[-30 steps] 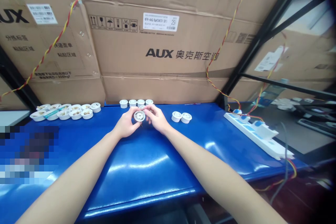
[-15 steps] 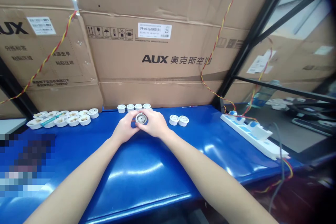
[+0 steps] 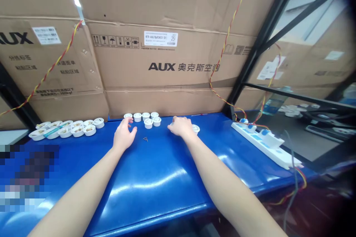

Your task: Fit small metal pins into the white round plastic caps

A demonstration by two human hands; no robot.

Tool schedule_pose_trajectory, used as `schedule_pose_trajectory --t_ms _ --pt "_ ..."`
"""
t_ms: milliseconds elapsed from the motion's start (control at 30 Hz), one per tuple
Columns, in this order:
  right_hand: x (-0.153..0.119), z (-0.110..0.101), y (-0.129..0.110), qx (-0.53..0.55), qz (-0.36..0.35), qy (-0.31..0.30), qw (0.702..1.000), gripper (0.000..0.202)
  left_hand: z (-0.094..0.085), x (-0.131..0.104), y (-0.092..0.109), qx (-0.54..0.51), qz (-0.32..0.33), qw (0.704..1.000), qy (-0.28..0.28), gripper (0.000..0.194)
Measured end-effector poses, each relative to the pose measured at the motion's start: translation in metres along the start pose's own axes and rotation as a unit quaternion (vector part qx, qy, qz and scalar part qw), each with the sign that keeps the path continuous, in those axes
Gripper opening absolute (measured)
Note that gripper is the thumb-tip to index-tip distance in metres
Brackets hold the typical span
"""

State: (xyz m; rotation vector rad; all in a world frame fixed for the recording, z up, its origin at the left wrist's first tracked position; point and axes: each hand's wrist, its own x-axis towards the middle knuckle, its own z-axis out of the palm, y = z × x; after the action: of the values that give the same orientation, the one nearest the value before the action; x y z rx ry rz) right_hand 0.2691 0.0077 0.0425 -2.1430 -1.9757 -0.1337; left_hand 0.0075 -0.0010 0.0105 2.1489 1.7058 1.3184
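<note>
The right hand [image 3: 181,126], the nearer one, curls over the left side of a round white cup [image 3: 197,132] lying right of a small pile of dark screws [image 3: 145,139]; whether its bent fingers grip anything cannot be told. Left of the screws, the left hand [image 3: 124,135] hangs with thumb and fingers parted, apparently empty. Beyond the screws stand six more white cups [image 3: 148,126]; well left, shallow tubs [image 3: 78,134] hold small brownish pieces.

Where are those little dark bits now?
In the head view, the dark bits lie left of centre on the blue table, right of the left hand, in front of the clustered white cups.
</note>
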Motion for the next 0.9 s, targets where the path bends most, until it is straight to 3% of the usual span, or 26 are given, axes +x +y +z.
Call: schedule_pose_trajectory --t_ms 67,133,200,300,467,533,600,700,767,900 --pt "-0.002 0.0 -0.001 -0.008 0.012 0.023 1.0 0.039 0.0 0.0 0.0 0.011 -0.011 1.0 -0.009 0.028" --pt "-0.006 0.003 -0.009 0.002 -0.03 0.063 0.998 0.042 0.0 0.0 0.002 0.023 -0.02 0.999 -0.024 0.027" --pt "-0.01 0.007 -0.023 0.032 -0.14 0.093 0.985 0.048 0.001 -0.001 0.002 0.028 -0.025 0.999 -0.038 0.026" --pt "-0.013 0.016 -0.046 0.067 -0.304 0.107 0.944 0.051 0.004 0.0 -0.001 0.024 -0.012 0.998 -0.061 0.027" --pt "-0.016 0.024 -0.06 0.157 -0.451 0.069 0.876 0.044 0.009 0.0 -0.009 0.045 0.038 0.993 -0.107 0.046" --pt "-0.018 0.022 -0.057 0.206 -0.457 0.071 0.863 0.044 0.01 0.0 -0.01 0.058 0.043 0.99 -0.119 0.049" --pt "-0.02 0.02 -0.053 0.232 -0.416 0.072 0.876 0.035 0.01 0.0 -0.01 0.062 0.041 0.989 -0.131 0.05" --pt "-0.022 0.019 -0.046 0.223 -0.375 0.006 0.9 0.017 0.008 0.0 -0.009 0.065 0.034 0.987 -0.144 0.051" --pt "-0.022 0.02 -0.043 0.211 -0.378 -0.038 0.9 0.013 0.008 0.0 -0.008 0.069 0.031 0.986 -0.146 0.051" --pt "-0.021 0.023 -0.044 0.212 -0.381 -0.054 0.898 0.013 0.007 -0.001 -0.006 0.075 0.033 0.986 -0.147 0.051"
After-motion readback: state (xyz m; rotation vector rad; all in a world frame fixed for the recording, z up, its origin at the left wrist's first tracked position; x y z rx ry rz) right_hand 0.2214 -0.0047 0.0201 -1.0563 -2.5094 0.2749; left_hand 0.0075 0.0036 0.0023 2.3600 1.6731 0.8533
